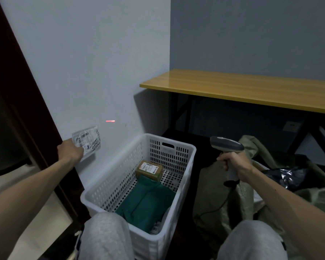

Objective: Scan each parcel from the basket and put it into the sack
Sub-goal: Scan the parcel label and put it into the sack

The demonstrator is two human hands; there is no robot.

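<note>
My left hand [69, 152] holds a small clear-wrapped parcel [88, 140] with a printed label up against the wall, left of the basket. My right hand [236, 166] grips a grey handheld scanner [226, 145] by its handle, pointed left; its red beam [110, 121] falls on the wall just above and right of the parcel. The white perforated basket [169, 147] stands on the floor between my knees and holds a small brown box [149, 170] with a label and a dark green bag parcel [146, 201]. The olive sack [214, 186] sits at the right, open.
A yellow-topped table [251, 89] on black legs stands behind the sack. A dark shiny bag [287, 177] lies inside the sack's mouth. A dark brown door frame [17, 91] runs down the left. My grey-trousered knees [105, 237] flank the basket's near end.
</note>
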